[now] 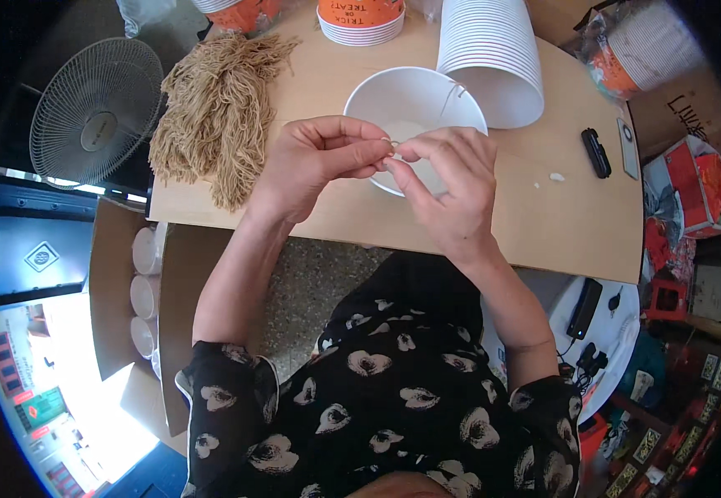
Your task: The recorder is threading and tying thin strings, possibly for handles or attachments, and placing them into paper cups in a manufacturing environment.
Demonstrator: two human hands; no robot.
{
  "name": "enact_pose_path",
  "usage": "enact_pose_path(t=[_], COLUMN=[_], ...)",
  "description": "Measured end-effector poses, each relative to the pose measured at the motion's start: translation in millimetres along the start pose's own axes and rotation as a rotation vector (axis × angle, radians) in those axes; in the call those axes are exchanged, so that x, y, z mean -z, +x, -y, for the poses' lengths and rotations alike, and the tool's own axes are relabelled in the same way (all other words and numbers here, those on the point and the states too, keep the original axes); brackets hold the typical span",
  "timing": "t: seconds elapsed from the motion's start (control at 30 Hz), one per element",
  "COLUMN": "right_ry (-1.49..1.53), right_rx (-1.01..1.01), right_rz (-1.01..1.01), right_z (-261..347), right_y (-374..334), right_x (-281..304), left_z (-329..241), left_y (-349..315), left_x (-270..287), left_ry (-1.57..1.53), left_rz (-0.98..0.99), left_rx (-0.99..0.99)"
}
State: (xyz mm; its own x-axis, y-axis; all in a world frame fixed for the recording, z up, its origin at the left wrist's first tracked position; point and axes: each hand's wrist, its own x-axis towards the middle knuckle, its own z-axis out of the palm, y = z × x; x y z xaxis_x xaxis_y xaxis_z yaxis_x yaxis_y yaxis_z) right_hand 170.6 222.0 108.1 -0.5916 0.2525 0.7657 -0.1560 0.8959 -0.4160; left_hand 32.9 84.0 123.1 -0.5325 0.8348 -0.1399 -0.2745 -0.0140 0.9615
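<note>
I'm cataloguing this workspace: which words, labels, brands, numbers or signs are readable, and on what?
Wording withheld; places only.
Top-centre orange bucket stack: dark printed words, legible, upside down.
Right-hand cardboard box: dark lettering, unclear.
Fan hub: too small.
Diamond sign, left: too small.

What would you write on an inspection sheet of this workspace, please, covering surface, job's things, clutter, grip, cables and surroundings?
Surface: tan tabletop, with white scraps.
Job's things: white bowl; tan string bundle; stack of white bowls.
Clutter: black object near the right edge.
Grip: left grip and right grip have fingertips close together over the white bowl; anything between is too small to identify.
Cables: dark cables on white surface, lower right.
Surroundings: fan at left; open carton holding white containers.
</note>
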Motion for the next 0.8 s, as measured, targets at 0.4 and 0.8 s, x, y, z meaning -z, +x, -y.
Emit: enact_pose_path(t=[0.4, 0.8], right_ry=[0.196, 0.294], right_rx=[-0.093, -0.191], right_rz=[0.038, 0.151], right_z=[-1, 1], right_y=[-1, 5], right_x=[-3, 2], left_z=[1, 2], left_y=[-4, -7], left_x=[-3, -11], left_ry=[0.045, 0.143], left_rz=[0.029, 0.006], left_rx=[-0.034, -0.117])
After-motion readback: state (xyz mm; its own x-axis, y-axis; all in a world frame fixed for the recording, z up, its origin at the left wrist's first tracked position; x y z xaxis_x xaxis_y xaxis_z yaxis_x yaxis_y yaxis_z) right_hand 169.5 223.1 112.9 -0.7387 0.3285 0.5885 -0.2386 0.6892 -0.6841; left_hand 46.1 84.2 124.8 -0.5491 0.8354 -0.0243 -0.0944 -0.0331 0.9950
